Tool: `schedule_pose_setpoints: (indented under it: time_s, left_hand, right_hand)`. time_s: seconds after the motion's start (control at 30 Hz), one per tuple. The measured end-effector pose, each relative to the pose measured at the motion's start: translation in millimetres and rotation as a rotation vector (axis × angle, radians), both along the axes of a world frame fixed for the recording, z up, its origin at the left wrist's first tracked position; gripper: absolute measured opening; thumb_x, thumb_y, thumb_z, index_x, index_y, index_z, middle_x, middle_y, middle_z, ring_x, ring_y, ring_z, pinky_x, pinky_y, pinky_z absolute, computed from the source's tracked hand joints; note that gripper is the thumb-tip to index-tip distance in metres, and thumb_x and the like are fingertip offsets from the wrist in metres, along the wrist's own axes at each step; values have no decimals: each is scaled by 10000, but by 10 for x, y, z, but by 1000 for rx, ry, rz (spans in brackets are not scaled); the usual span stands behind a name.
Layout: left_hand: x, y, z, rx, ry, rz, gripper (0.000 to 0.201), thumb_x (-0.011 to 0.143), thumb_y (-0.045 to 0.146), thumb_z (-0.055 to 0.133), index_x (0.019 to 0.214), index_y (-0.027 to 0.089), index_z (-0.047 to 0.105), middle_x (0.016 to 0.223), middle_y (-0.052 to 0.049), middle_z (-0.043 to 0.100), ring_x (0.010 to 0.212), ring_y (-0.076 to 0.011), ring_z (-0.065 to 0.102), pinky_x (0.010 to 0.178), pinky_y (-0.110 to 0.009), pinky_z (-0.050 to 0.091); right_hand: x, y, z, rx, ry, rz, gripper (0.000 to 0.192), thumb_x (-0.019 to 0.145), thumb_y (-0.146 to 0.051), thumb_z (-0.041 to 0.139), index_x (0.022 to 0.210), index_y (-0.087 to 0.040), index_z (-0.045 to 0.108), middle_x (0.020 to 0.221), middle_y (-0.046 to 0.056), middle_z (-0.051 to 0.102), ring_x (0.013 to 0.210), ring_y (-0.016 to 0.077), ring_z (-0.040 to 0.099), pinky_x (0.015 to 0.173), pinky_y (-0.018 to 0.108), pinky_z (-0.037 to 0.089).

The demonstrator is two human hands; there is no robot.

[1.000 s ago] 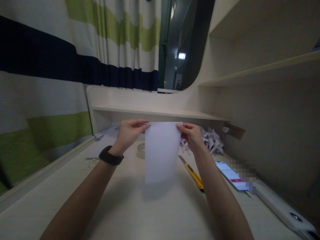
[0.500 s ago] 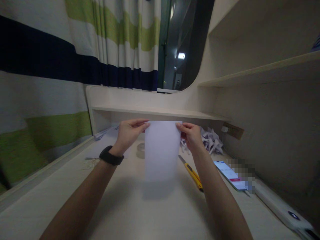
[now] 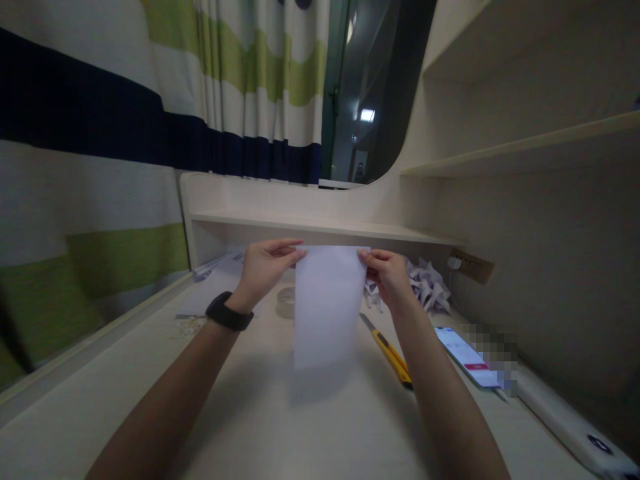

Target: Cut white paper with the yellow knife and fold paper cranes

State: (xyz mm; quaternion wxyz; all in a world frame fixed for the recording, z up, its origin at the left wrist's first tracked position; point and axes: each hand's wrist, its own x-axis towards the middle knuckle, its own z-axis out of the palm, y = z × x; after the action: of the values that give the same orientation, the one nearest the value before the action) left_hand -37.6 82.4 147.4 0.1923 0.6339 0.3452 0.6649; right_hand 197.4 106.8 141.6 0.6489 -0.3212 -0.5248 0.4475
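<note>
A white sheet of paper hangs upright above the desk, held by its two top corners. My left hand pinches the upper left corner between thumb and fingers; a dark band is on that wrist. At the upper right corner, my right hand grips the sheet the same way. Behind the paper's left edge, a roll of tape shows on the desk. A yellow utility knife with its blade out lies beside my right forearm, which hides part of its handle end.
Crumpled paper strips are heaped at the back right. Flat sheets and small pale scraps lie at the left. A phone and a long white device line the right side. Shelves overhang there.
The view has shifted slightly, so everything appears a little farther right and lower. Both hands keep their pinch on the paper, which hangs as before.
</note>
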Motion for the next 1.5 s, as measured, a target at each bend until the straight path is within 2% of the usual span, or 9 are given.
schedule_pose_setpoints:
  time_s: [0.27, 0.43, 0.57, 0.8, 1.13, 1.33, 1.5]
  left_hand:
    - [6, -4, 4, 2, -6, -8, 267, 663, 263, 794, 898, 141, 762, 732, -53, 742, 638, -156, 668, 604, -259, 572]
    - [5, -4, -5, 26, -8, -11, 349, 672, 247, 785, 1007, 159, 741, 722, -31, 738, 611, -137, 648, 609, -261, 572]
    - [-5, 7, -17, 20, 2, -22, 344, 673, 244, 784, 1004, 164, 742, 709, -25, 733, 591, -129, 639, 605, -260, 571]
    - [3, -16, -16, 5, 14, 4, 231, 678, 264, 782, 882, 159, 768, 784, -62, 755, 675, -167, 682, 630, -270, 582]
    - [-9, 13, -16, -14, 11, 17, 241, 671, 274, 788, 882, 161, 766, 763, -63, 752, 647, -169, 677, 611, -275, 580]
    - [2, 30, -15, -114, -48, -36, 291, 631, 306, 812, 855, 130, 754, 774, -91, 748, 701, -203, 692, 623, -299, 580]
    - [-55, 104, -138, -266, -138, -94, 368, 567, 317, 848, 842, 101, 733, 798, -117, 744, 740, -221, 694, 657, -318, 572]
  right_hand:
    - [18, 20, -5, -10, -9, -9, 347, 488, -395, 870, 614, -140, 672, 585, 21, 655, 494, 131, 582, 486, 247, 478]
    - [4, 6, 4, -2, -2, -11, 328, 491, -384, 869, 597, -142, 673, 571, 12, 642, 486, 118, 564, 473, 235, 460]
    - [-9, -10, 6, -10, -21, -23, 329, 492, -389, 862, 607, -144, 676, 558, 6, 635, 463, 108, 538, 456, 230, 430]
    - [-3, -22, 12, -8, -24, -39, 341, 487, -388, 864, 579, -141, 648, 490, -25, 564, 402, 76, 452, 384, 204, 342]
    - [-21, -19, 15, -21, 13, -36, 332, 501, -416, 850, 598, -157, 666, 513, -24, 588, 431, 94, 474, 419, 226, 364]
    - [-76, -21, -10, -3, 0, -66, 351, 527, -451, 827, 614, -162, 649, 491, -34, 566, 400, 84, 439, 389, 216, 323]
    - [-95, 17, -136, -132, -61, 39, 381, 545, -464, 813, 707, -167, 639, 568, -19, 611, 422, 85, 503, 384, 186, 344]
